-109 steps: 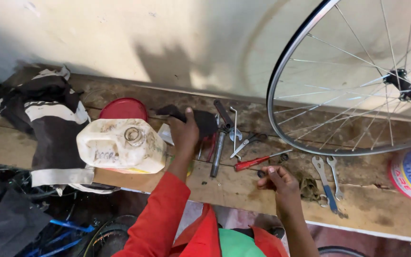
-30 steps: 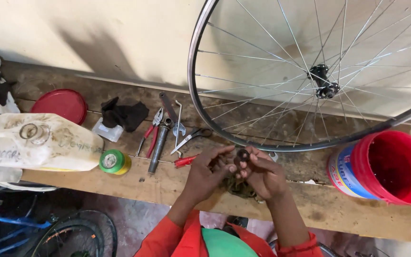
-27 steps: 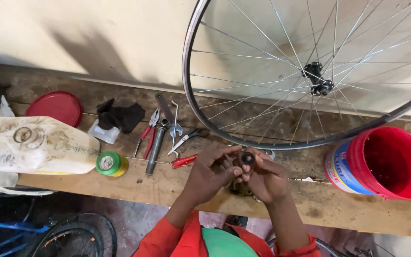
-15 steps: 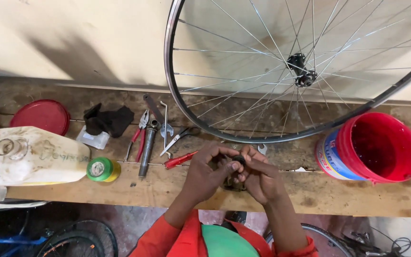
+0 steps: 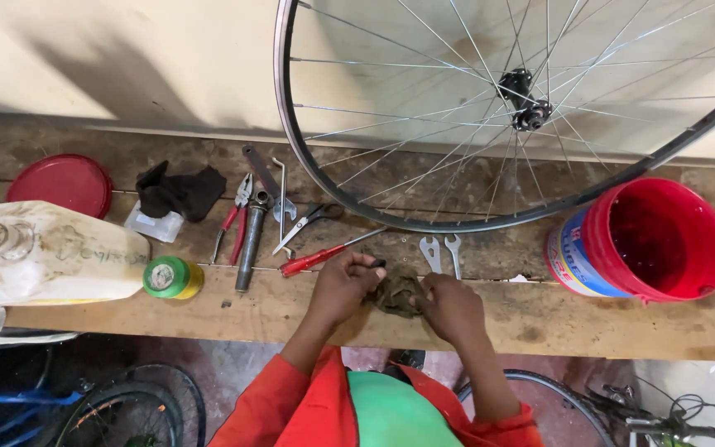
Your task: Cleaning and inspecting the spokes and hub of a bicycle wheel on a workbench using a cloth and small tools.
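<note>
Head cam looking down at a wooden workbench (image 5: 539, 319). Both hands are bunched on a greasy olive rag (image 5: 397, 291) near the bench's front edge: left hand (image 5: 343, 285) curled tight on its left side, right hand (image 5: 450, 305) closed on its right. Just behind the rag lie two flat spanners (image 5: 442, 251) and a red-handled screwdriver (image 5: 318, 257). Spoked bike wheel (image 5: 506, 116) leans behind those, red bucket (image 5: 647, 240) off to the rag's right, pliers (image 5: 235, 217) further left.

Single head-worn camera, positioned above the table's (image 5: 539, 319) near edge, looks steeply down and forward toward the wall, close over both hands; no second view.
</note>
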